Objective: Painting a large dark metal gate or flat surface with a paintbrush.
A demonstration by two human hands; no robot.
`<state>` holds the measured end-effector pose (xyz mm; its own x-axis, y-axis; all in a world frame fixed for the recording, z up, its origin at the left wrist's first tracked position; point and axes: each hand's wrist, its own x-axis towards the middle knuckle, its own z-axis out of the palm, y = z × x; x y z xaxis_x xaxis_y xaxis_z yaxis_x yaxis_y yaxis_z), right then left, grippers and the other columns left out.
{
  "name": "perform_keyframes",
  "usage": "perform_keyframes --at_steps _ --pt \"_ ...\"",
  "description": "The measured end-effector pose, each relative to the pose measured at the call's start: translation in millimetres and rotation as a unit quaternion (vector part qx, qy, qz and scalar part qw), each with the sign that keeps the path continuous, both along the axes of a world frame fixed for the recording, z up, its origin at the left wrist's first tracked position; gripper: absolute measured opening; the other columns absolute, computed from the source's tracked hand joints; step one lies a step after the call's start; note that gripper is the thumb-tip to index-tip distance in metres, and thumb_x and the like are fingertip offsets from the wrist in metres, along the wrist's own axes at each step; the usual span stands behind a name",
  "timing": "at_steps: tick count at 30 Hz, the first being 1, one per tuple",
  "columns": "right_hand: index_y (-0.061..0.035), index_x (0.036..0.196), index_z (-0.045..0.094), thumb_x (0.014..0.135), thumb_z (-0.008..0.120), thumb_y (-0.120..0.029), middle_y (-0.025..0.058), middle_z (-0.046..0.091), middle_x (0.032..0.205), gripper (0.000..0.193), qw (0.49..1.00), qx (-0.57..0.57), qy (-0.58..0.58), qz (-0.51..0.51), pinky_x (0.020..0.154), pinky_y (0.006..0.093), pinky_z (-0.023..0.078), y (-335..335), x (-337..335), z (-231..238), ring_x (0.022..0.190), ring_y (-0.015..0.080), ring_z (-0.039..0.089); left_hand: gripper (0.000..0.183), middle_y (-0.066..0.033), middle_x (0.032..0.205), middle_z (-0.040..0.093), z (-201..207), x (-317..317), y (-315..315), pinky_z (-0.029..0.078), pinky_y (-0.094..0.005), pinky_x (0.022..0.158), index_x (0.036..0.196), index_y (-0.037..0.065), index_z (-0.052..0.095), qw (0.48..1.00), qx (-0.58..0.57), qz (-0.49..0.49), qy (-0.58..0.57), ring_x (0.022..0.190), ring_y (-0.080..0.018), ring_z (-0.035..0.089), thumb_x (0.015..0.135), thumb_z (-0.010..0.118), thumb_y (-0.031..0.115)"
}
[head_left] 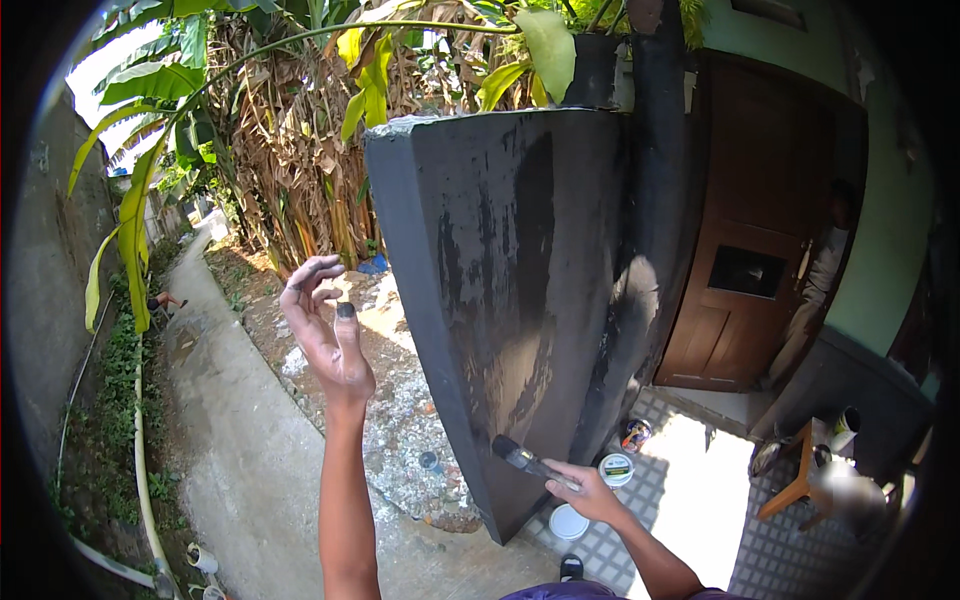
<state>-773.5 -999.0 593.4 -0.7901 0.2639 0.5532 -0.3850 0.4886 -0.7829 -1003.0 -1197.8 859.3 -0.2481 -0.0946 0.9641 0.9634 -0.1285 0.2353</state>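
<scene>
My right hand (592, 494) is closed around the handle of a paintbrush (522, 457). The brush's dark bristles point up and left, at the lower part of a wall (490, 230); I cannot tell whether they touch it. Black paint covers this wall in patches, with paler grey and brownish streaks showing through. Left of the wall's edge, my left hand (328, 335) is raised with nothing in it. Its fingers are bent loosely and apart, and dark stains mark the thumb tip.
By the wall's foot stand a tub (616, 469), a white lid or bucket (569, 522) and a can (635, 434). A person (822, 265) stands by the brown door (735, 190). At right is a wooden stool (795, 472). A concrete path (225, 410) runs left; leaves (137, 225) hang over it.
</scene>
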Motion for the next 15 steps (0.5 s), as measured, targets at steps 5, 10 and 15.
perform_keyframes --at_steps 5,10,15 --pt "0.0017 0.136 0.05 0.099 0.056 -0.017 0.0005 0.049 0.066 0.042 0.981 -0.162 -0.018 0.106 0.053 0.0227 0.04 57 -9 167 0.055 0.0069 0.043 0.053 -0.0165 0.134 0.051 95 -7 31 0.04 -0.0394 0.096 0.135 0.002 0.046 0.988 -0.038 0.05 0.138 0.122 -0.0271 0.051 0.093 0.051 0.036" --pt "0.0026 0.123 0.061 0.095 0.061 -0.022 0.0048 0.063 0.078 0.037 0.994 0.077 0.077 0.032 0.066 0.0251 0.047 80 -54 303 0.071 0.009 0.055 0.043 -0.0156 0.116 0.063 120 -18 55 0.042 -0.0383 0.095 0.125 0.002 0.056 0.985 -0.068 -0.006 0.159 0.11 -0.0266 0.058 0.099 0.045 0.034" --pt "0.003 0.109 0.069 0.09 0.068 -0.021 0.0075 0.071 0.09 0.03 0.994 0.093 -0.017 -0.057 0.079 0.0262 0.05 149 -75 347 0.084 0.009 0.062 0.035 -0.0129 0.099 0.066 118 -19 60 0.044 -0.0356 0.088 0.109 0.004 0.065 0.986 -0.066 0.004 0.151 0.094 -0.0273 0.06 0.102 0.039 0.027"
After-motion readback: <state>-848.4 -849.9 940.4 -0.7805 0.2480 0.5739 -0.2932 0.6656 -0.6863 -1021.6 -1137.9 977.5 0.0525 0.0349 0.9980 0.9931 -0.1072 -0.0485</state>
